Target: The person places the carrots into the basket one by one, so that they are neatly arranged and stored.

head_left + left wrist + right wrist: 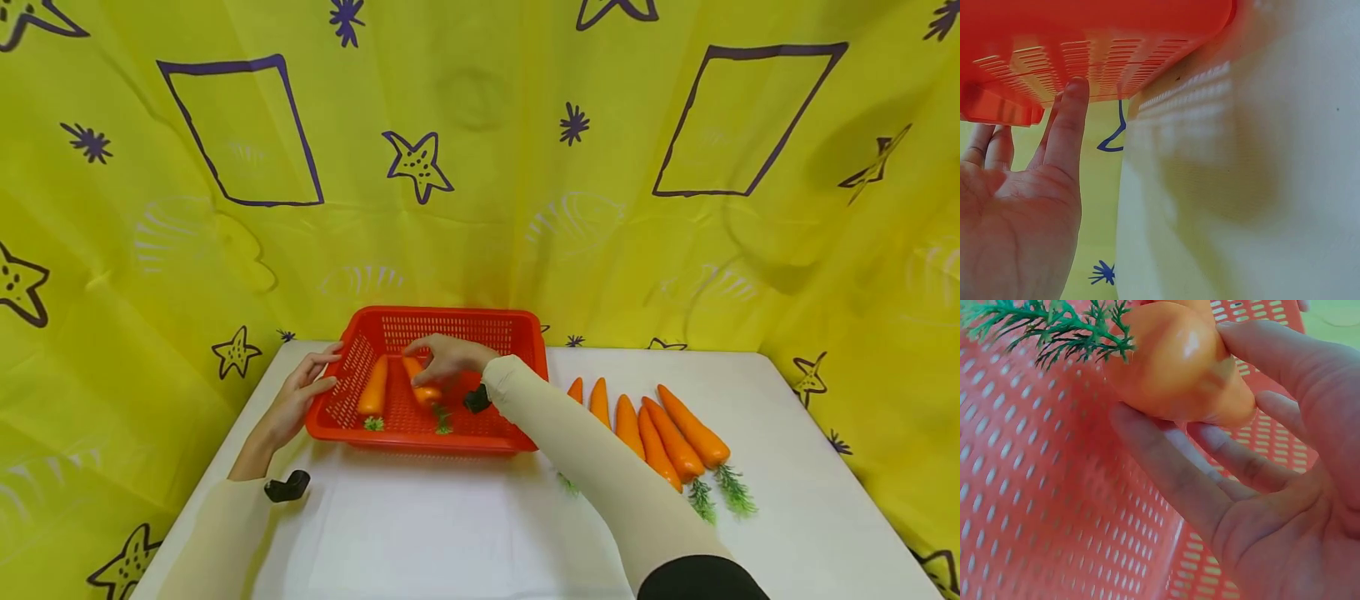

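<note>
A red plastic basket (431, 435) with slotted walls stands on the white table. Inside it, at the left, lies an orange carrot (374, 387) with a short green top. My right hand (450, 358) reaches into the basket and holds a second carrot (422, 382) between thumb and fingers. In the right wrist view this carrot (1172, 362) has its leafy end pointing left; whether it touches the basket floor I cannot tell. My left hand (296, 398) is at the basket's left side, its fairly straight fingers (1069, 128) touching the slotted wall.
Several more carrots (693, 429) lie side by side on the white table (405, 533), right of the basket. My right forearm (577, 462) partly covers some of them. A yellow patterned curtain (480, 250) hangs directly behind the table and along both sides.
</note>
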The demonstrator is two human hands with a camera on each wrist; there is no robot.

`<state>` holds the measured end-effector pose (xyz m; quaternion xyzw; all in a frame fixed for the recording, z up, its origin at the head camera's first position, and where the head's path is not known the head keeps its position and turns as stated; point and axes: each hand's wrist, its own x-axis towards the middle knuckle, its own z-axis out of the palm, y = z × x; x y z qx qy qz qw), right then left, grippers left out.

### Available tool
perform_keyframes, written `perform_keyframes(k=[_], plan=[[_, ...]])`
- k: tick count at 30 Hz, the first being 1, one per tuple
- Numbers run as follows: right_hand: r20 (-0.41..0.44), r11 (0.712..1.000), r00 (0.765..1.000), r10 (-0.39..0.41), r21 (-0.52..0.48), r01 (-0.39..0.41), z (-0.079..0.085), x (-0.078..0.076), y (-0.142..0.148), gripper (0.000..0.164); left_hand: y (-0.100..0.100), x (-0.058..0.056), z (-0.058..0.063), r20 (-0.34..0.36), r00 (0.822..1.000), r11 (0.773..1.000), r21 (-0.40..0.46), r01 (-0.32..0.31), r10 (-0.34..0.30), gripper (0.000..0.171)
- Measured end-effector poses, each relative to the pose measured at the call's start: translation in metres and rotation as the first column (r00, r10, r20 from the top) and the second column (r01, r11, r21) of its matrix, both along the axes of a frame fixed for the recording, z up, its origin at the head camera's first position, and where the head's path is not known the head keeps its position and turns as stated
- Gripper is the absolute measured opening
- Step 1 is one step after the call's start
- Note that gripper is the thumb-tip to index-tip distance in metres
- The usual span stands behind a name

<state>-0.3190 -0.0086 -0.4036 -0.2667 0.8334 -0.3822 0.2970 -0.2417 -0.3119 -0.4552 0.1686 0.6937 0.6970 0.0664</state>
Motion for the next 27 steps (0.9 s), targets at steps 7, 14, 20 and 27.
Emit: perform_keyframes(k=[7, 14, 20, 27], plan=[[0.077, 0.997, 0.995, -0.063, -0.042, 0.066, -0.016, -0.002, -0.021, 0.063, -0.001, 0.000, 0.000, 0.000, 1.000, 1.000, 0.002, 0.008, -0.008, 0.037], [0.122, 0.986, 0.984, -0.128, -0.086, 0.139, -0.025, 0.002, -0.034, 0.065, 0.000, -0.001, -0.001, 0.004, 1.000, 1.000, 0.011, 0.009, -0.009, 0.036], [0.250, 0.978, 0.958, -0.141, -0.113, 0.173, -0.026, 0.002, -0.037, 0.071, 0.000, -0.002, -0.001, 0.012, 1.000, 1.000, 0.016, 0.014, -0.014, 0.035], [0.286, 0.978, 0.948, -0.140, -0.109, 0.177, -0.027, 0.001, -0.038, 0.072, 0.000, -0.002, -0.001, 0.009, 1.000, 0.999, 0.033, 0.018, -0.018, 0.036]])
